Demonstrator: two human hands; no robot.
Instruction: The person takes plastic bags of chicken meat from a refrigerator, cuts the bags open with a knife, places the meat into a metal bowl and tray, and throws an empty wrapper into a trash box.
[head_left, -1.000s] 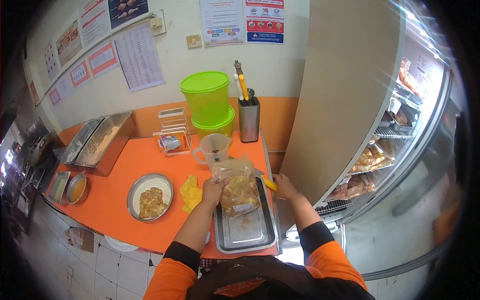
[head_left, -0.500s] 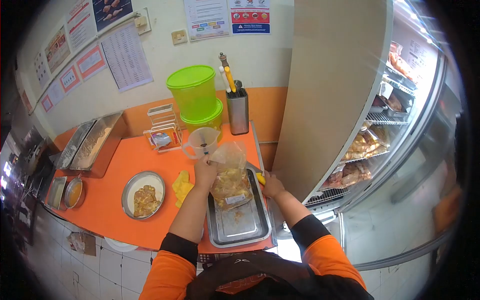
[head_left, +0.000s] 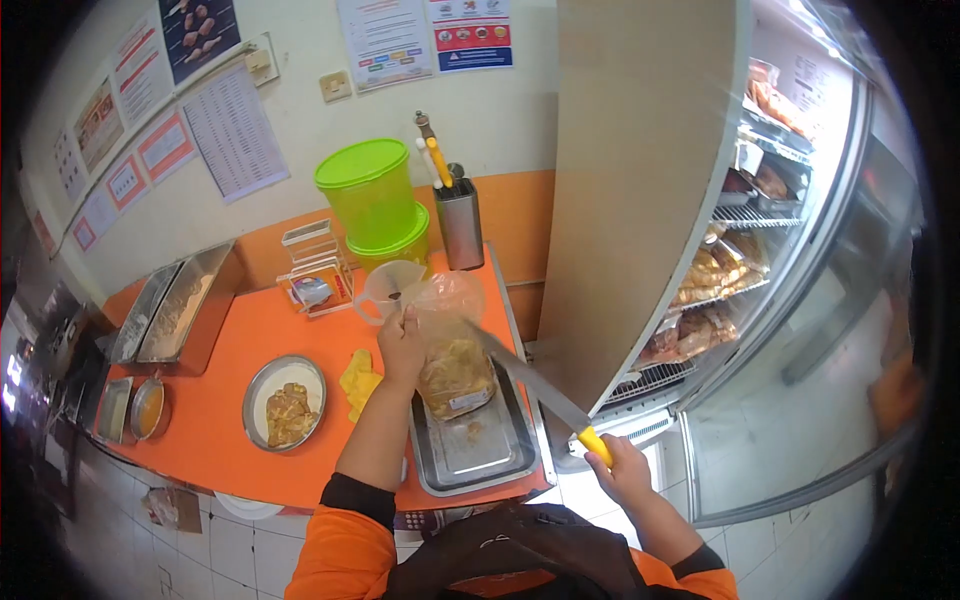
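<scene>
My left hand (head_left: pixel 402 345) pinches the upper left part of a clear plastic bag (head_left: pixel 455 380) of marinated meat, which rests on a metal tray (head_left: pixel 475 465). My right hand (head_left: pixel 625 470) is wrapped round the yellow handle of a large knife (head_left: pixel 540 390). The blade points up and left, its tip by the upper part of the bag. Left of the tray lies a yellow cloth (head_left: pixel 358 385). Farther left, a round metal bowl (head_left: pixel 250 405) holds white powder and pieces of meat (head_left: pixel 290 415).
Behind the bag stand a measuring jug (head_left: pixel 385 290), stacked green tubs (head_left: pixel 370 195) and a knife block (head_left: pixel 461 228). Metal bins (head_left: pixel 190 310) and small bowls are at the left. A fridge with bagged meat (head_left: pixel 715 270) stands open at the right.
My right hand has lifted the knife off the table's right side and moved right and nearer, bringing the blade up to the bag. My left hand still holds the bag. The view has shifted.
</scene>
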